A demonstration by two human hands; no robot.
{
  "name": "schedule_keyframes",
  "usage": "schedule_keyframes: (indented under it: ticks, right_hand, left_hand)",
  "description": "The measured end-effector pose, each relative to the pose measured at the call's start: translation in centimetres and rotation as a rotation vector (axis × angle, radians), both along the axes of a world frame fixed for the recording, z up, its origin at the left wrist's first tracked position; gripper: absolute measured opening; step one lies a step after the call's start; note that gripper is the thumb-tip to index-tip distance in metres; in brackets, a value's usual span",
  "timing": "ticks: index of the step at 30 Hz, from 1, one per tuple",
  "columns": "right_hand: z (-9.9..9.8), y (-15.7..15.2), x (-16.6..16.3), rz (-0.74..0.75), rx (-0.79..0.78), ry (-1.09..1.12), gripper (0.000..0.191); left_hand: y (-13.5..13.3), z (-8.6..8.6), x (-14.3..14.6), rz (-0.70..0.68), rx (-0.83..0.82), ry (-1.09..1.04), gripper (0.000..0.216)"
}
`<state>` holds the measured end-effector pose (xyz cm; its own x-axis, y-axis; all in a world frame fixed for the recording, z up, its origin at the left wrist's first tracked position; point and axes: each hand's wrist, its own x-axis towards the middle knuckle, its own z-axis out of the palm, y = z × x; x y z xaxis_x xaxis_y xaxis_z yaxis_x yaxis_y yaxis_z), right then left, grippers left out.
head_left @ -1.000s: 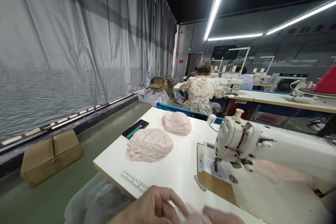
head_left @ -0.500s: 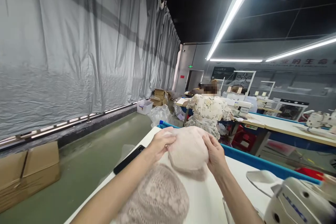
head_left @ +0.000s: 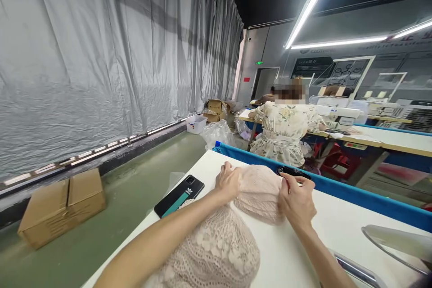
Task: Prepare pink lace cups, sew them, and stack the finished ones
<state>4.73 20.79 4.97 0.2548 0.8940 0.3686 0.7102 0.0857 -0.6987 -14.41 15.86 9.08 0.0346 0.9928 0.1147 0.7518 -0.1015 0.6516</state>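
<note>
A pale pink, rounded fabric piece (head_left: 258,191) is at the far part of the white table (head_left: 280,261), creased across its front. My left hand (head_left: 228,182) grips its left edge with closed fingers. At its right edge my right hand (head_left: 297,195) pinches the cloth between thumb and fingers. Nearer to me lies a beige lace piece (head_left: 219,247), domed and openwork, partly under my left forearm. A black phone (head_left: 180,195) with a green stripe rests left of the lace, near the table's edge.
Blue cloth (head_left: 337,184) runs along the table's far edge, with a dark object (head_left: 293,172) beside it. A metal bar (head_left: 357,270) and a clear plate (head_left: 398,245) are at right. A cardboard box (head_left: 64,207) stands on the floor. Ahead sits a person (head_left: 285,126) near sewing machines.
The view has turned left, and the near sewing machine has mostly left the picture. Between my hands, the pink piece has come down toward the table and shows more creases.
</note>
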Motion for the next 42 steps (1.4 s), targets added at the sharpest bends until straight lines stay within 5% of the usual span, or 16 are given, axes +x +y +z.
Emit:
schedule_keyframes:
  ticks: [6, 9, 23, 28, 42]
  right_hand:
    - [0.0, -10.1, -0.7, 0.889, 0.087, -0.183, 0.014]
    - [-0.9, -13.1, -0.5, 1.043, 0.083, -0.263, 0.017]
    - [-0.1, -12.6, -1.3, 1.070, 0.090, -0.226, 0.029]
    - [-1.1, -13.1, -0.4, 1.058, 0.053, -0.181, 0.016]
    - [-2.0, -12.3, -0.8, 0.960, 0.249, -0.212, 0.018]
  left_hand:
    - [-11.5, 0.5, -2.5, -0.391, -0.040, 0.119, 0.023]
    - [-14.1, -0.9, -2.8, -0.385, -0.016, 0.118, 0.020]
    - [-15.1, -1.6, -1.4, -0.208, 0.018, 0.029, 0.029]
    - [-14.7, -1.7, -1.1, -0.143, 0.037, -0.001, 0.029]
    - [-13.3, -0.8, -0.7, -0.109, -0.011, -0.105, 0.025]
